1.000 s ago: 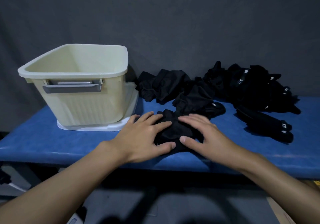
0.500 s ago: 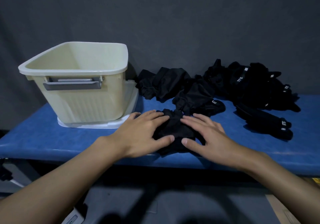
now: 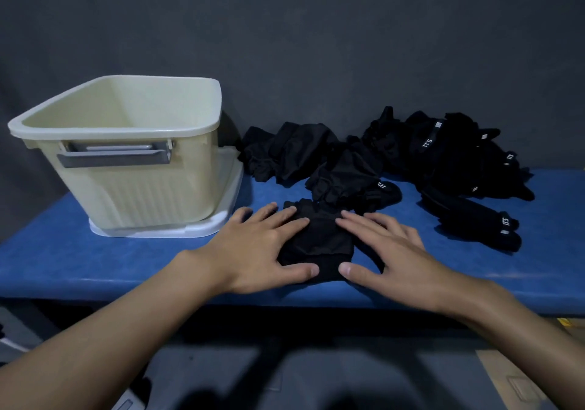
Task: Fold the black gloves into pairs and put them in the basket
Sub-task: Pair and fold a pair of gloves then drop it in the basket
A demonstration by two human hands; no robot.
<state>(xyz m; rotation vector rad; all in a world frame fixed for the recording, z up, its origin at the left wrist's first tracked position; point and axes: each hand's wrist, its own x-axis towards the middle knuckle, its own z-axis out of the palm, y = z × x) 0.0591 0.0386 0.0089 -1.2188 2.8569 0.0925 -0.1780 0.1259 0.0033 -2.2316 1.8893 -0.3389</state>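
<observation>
Our fingers [image 3: 297,222] lie straight and relaxed, spread flat and clasping nothing, on top of a black glove bundle [image 3: 316,241] near the front edge of the blue table [image 3: 95,260]. Our left hand [image 3: 253,251] presses the bundle's left side and our right hand [image 3: 392,251] its right side, with the two thumbs pointing at each other across its near cuff end, close but not touching. The bundle lies flat around the middle of the table's width, well to the right of the basket. Just beyond it sits a crumpled glove heap [image 3: 345,175] with a small white mark on one cuff; we cannot tell whether heap and bundle touch. To the right, apart from our right hand, a stretched-out pair of gloves [image 3: 474,222] lies with its white-marked cuffs toward the near right. On the left stands the cream basket [image 3: 133,188], upright on a white tray [image 3: 202,227], a grey handle [image 3: 114,156] on the wall facing us; only part of its inside is in view. Farther back, a second crumpled heap [image 3: 291,153] lies just right of the basket, and the largest glove pile [image 3: 449,150] sits at the far right, against the dark grey backdrop [image 3: 316,45]
</observation>
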